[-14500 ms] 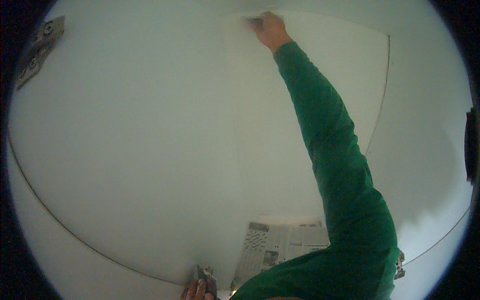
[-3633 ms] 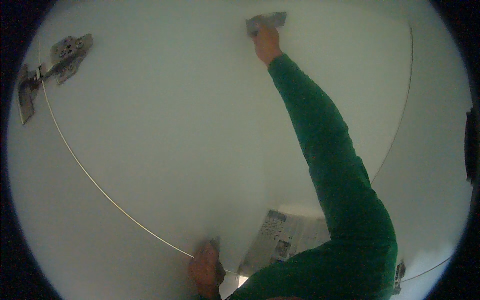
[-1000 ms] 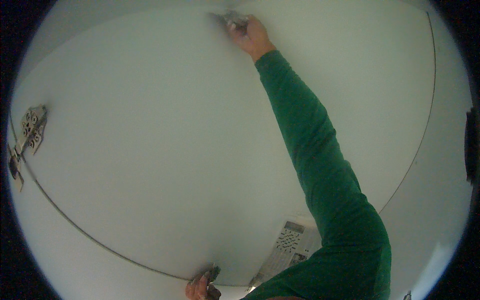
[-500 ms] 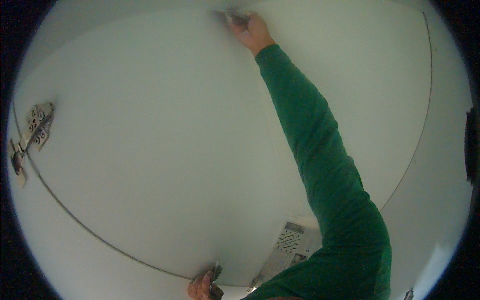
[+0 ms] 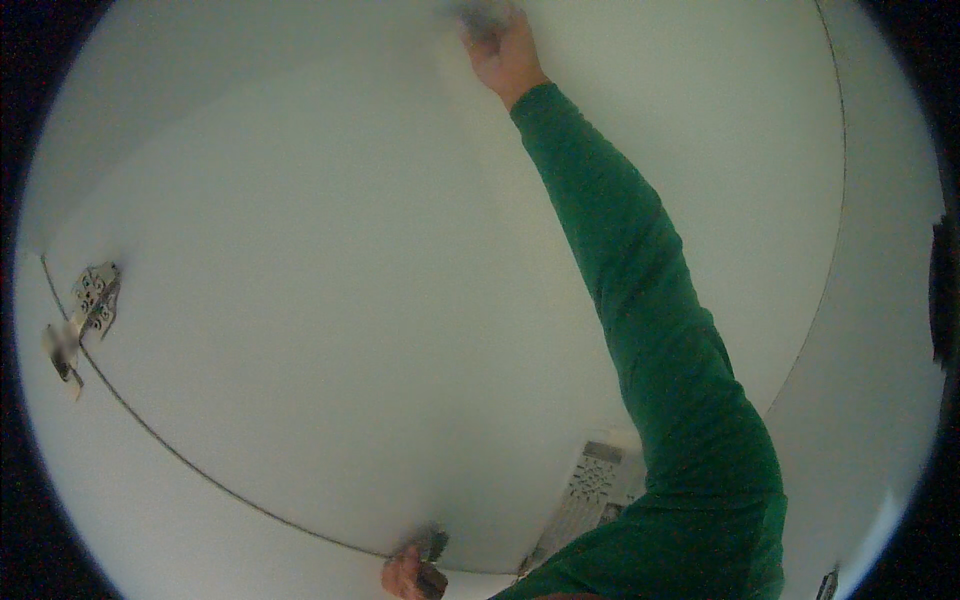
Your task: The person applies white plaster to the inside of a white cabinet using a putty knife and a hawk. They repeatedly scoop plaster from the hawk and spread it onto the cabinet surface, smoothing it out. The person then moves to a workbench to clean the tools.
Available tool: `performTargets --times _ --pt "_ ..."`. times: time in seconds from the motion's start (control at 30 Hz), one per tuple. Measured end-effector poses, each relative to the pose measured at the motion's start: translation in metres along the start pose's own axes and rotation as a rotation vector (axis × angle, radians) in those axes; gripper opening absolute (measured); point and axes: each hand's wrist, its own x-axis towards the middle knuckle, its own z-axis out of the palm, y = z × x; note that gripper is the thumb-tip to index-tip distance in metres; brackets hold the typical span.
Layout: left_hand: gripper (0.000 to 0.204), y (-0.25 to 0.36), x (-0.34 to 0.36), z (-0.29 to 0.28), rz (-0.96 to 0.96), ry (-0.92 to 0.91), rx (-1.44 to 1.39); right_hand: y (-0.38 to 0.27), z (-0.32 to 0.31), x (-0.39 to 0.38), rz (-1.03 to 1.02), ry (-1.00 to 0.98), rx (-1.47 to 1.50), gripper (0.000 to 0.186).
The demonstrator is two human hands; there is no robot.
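In the head view, a large pale smooth panel (image 5: 330, 300) fills most of what I see. My right arm, in a green sleeve, stretches up across it. At the top of the view my right hand (image 5: 508, 58) is closed around a small dark grey piece (image 5: 484, 16), blurred and partly cut off. Low in the view, at the panel's near edge, the curled fingers of my left hand (image 5: 402, 574) are on another dark grey piece (image 5: 434, 545). Its kind is not clear. At the left edge of the panel sits a metal hinge (image 5: 95, 300) with a perforated plate.
A printed sheet (image 5: 592, 485) with a dark pattern lies at the near edge, partly covered by my right sleeve. A dark seam (image 5: 200, 480) curves along the panel's left and near side, and a thin line (image 5: 842, 180) bounds its right. A dark object (image 5: 940, 295) stands at the far right rim.
My right hand is slightly higher in the view and its piece is more blurred. The hinge and panel edges have shifted within the picture. My left hand stays nearly in place.
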Motion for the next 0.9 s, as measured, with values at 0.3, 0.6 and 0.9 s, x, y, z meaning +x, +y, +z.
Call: performTargets --times 0.3,0.6,0.9 --pt "0.019 0.005 -0.02 0.001 -0.079 0.021 0.155 -0.081 0.067 -0.052 0.017 0.454 0.432 0.036" --pt "0.033 -0.022 -0.07 0.022 -0.105 0.094 0.061 -0.142 0.018 -0.095 -0.419 0.133 -0.953 0.03" --pt "0.038 0.052 0.052 0.07 -1.543 0.13 -1.731 -0.097 0.08 -0.422 0.173 -0.934 -1.094 0.041"
